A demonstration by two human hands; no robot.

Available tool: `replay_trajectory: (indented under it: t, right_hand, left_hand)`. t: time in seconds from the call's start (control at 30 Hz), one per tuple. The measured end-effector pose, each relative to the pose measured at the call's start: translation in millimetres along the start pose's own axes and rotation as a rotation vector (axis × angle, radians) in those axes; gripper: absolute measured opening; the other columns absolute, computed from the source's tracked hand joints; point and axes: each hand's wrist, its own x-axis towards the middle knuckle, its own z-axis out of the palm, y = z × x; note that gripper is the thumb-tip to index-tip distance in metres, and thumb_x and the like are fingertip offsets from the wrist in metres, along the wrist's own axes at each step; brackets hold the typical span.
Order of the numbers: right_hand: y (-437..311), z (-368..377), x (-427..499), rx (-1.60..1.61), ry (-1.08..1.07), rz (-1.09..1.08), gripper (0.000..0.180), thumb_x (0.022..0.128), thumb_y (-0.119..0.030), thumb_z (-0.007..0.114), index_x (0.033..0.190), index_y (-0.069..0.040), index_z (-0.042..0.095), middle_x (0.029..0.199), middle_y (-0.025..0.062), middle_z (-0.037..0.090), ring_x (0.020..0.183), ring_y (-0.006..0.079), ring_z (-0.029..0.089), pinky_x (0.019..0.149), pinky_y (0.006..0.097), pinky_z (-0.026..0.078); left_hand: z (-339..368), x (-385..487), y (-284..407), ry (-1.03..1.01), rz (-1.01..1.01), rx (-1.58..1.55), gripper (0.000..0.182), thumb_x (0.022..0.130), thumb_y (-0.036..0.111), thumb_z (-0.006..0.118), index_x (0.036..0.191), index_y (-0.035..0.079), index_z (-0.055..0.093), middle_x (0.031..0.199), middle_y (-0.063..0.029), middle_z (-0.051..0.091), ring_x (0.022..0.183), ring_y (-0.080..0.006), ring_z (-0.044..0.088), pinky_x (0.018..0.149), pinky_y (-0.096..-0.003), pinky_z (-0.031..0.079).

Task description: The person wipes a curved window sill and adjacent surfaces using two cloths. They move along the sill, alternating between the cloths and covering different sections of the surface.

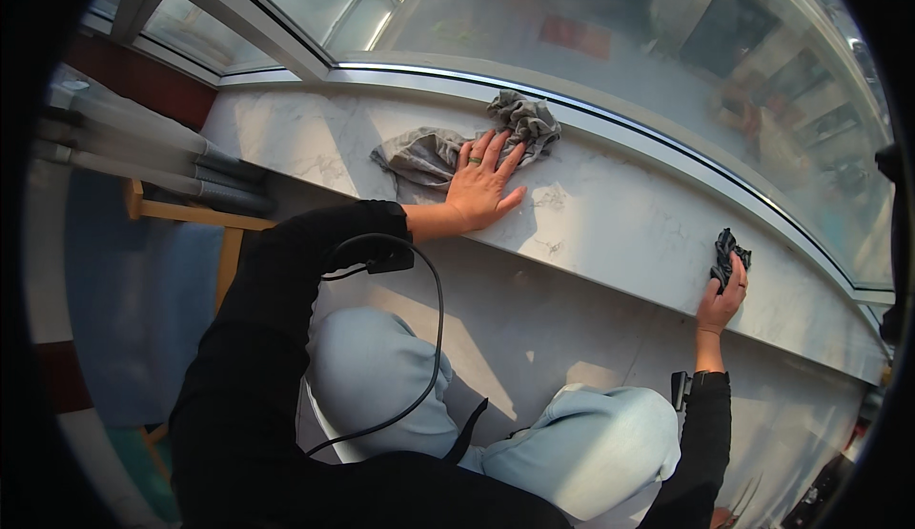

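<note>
My left hand [477, 196] lies palm down, fingers spread, on a crumpled grey cloth [427, 159] on the white marble-patterned windowsill [607, 223]. One end of that cloth is bunched up against the window frame, beyond my fingertips. Over to the right, my right hand [722, 305] grips a small, dark, wadded cloth [725, 256] against the same sill. My fingers partly cover both cloths.
Beyond the sill runs a white window frame [600, 121] with large glass panes. A grey curtain [136, 146] and a wooden chair frame [179, 212] are on the left. A black cable [437, 329] loops from my left sleeve over my knee.
</note>
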Motion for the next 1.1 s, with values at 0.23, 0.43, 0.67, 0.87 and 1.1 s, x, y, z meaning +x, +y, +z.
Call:
replay_trajectory:
  t: [0.23, 0.43, 0.67, 0.87, 1.1]
  right_hand:
    - [4, 3, -1, 0.003, 0.000, 0.023, 0.054, 0.079, -0.004, 0.049, 0.132, -0.006, 0.056, 0.133, 0.0137, 0.057, 0.123, 0.0329, 0.053, 0.107, 0.0442, 0.037]
    - [13, 5, -3, 0.010, -0.022, 0.006, 0.053, 0.080, -0.006, 0.048, 0.133, -0.006, 0.055, 0.133, 0.0157, 0.056, 0.125, 0.0346, 0.051, 0.108, 0.0451, 0.037]
    - [20, 7, -4, 0.039, -0.017, -0.008, 0.052, 0.082, -0.003, 0.047, 0.133, -0.002, 0.054, 0.135, 0.0168, 0.055, 0.126, 0.0351, 0.050, 0.108, 0.0440, 0.038]
    - [21, 6, -5, 0.013, -0.023, -0.024, 0.054, 0.082, -0.003, 0.046, 0.135, -0.002, 0.053, 0.135, 0.0172, 0.055, 0.126, 0.0355, 0.050, 0.108, 0.0437, 0.038]
    - [20, 5, -4, -0.022, -0.030, -0.018, 0.053, 0.082, -0.004, 0.046, 0.134, -0.001, 0.053, 0.135, 0.0182, 0.055, 0.126, 0.0362, 0.049, 0.109, 0.0445, 0.037]
  left_hand:
    - [32, 52, 137, -0.061, 0.615, -0.230, 0.058, 0.091, 0.042, 0.054, 0.143, 0.018, 0.046, 0.152, -0.0110, 0.034, 0.143, -0.0321, 0.028, 0.114, -0.0546, 0.021]
    - [40, 36, 152, -0.005, 0.948, -0.523, 0.032, 0.090, 0.024, 0.060, 0.122, 0.022, 0.057, 0.140, -0.0040, 0.050, 0.136, -0.0286, 0.041, 0.111, -0.0514, 0.031]
    - [-19, -30, -10, -0.112, 0.676, -0.320, 0.043, 0.085, 0.016, 0.066, 0.125, 0.025, 0.053, 0.143, 0.0030, 0.048, 0.140, -0.0204, 0.038, 0.112, -0.0577, 0.023]
    - [-47, -100, -187, 0.125, -0.168, 0.043, 0.042, 0.088, 0.013, 0.062, 0.128, 0.025, 0.054, 0.144, 0.0041, 0.046, 0.141, -0.0250, 0.035, 0.109, -0.0653, 0.014]
    - [-56, -123, -378, 0.211, -1.310, 0.076, 0.045, 0.095, 0.043, 0.053, 0.140, 0.038, 0.048, 0.153, -0.0132, 0.032, 0.142, -0.0499, 0.021, 0.109, -0.0682, 0.022]
